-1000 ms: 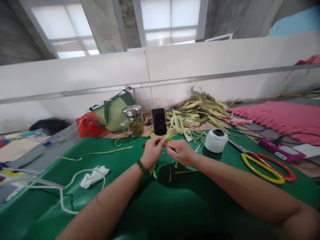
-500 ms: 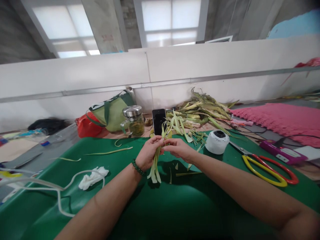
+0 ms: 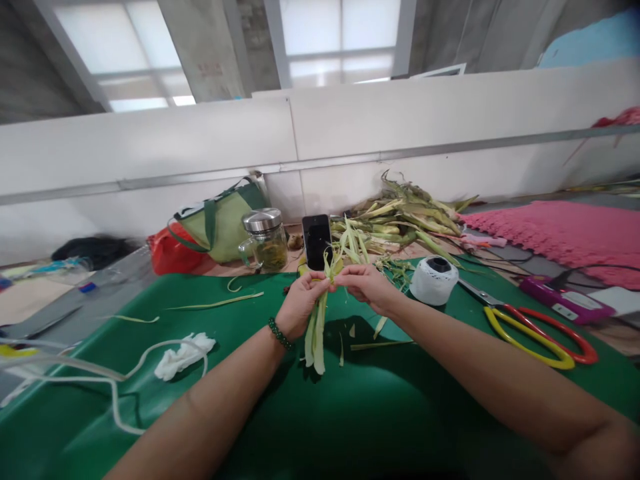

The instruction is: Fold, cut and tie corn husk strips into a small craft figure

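A bundle of pale green leaf strips (image 3: pixel 316 340), which look like corn husk or a similar plant, hangs from my left hand (image 3: pixel 300 303). Thumb and fingers close round its upper part, and the broad ends spread downward while thin tips stick up above. My right hand (image 3: pixel 367 287) pinches at the bundle's bound-looking top, close to the left fingertips; what lies in that pinch is too small to make out. Behind the hands a black phone (image 3: pixel 317 241) stands upright. To the right of them sits a white thread spool (image 3: pixel 434 283).
Scissors with red and yellow handles (image 3: pixel 530 333) lie right on the green mat (image 3: pixel 380 427). A heap of leaves (image 3: pixel 410 213), a lidded glass jar (image 3: pixel 265 243) and a green bag (image 3: pixel 227 227) are at the back. White cable (image 3: pixel 117 400) and crumpled tissue (image 3: pixel 185 357) lie left.
My right hand has shifted slightly right and up, its fingers now straighter in the pinch. The leaf bundle has moved a little right and hangs more vertically.
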The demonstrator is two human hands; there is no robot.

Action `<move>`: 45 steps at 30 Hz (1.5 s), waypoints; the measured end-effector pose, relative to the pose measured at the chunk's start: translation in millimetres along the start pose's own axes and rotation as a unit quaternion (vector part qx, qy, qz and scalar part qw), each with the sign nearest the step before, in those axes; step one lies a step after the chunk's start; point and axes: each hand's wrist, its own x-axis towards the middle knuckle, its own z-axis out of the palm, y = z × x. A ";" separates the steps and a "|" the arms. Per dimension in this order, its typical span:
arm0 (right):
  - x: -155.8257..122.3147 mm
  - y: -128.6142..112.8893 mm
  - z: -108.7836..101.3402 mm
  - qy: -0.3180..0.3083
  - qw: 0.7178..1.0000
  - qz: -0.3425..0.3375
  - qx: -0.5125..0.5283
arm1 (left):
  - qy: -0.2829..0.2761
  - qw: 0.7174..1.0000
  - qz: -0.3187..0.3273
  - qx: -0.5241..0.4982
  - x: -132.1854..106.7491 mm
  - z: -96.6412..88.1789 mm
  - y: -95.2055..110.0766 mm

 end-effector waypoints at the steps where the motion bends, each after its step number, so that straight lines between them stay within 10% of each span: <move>1: 0.9 -1.2 -1.4 0.006 1.000 0.016 0.016 | -0.012 1.000 0.008 -0.010 -1.3 1.5 -1.0; 12: 3.6 -1.9 -5.6 -0.001 0.997 0.076 0.023 | -0.019 0.988 0.053 0.145 2.9 -0.8 -7.9; 18: 5.8 5.0 -6.0 -0.018 0.994 0.086 -0.066 | 0.049 0.922 0.151 0.354 9.6 -5.6 -12.3; 25: 9.4 16.8 -12.9 -0.030 0.905 -0.019 -0.425 | -0.022 0.973 0.071 0.219 10.5 -9.2 -11.8; 36: 10.6 18.2 -13.1 -0.105 0.854 0.055 -0.506 | -0.014 0.986 0.042 0.160 13.8 -5.6 -21.6; 45: -6.3 -11.4 -14.4 -0.161 0.907 -0.081 -0.381 | -0.042 0.930 0.054 0.361 16.0 -11.2 -23.6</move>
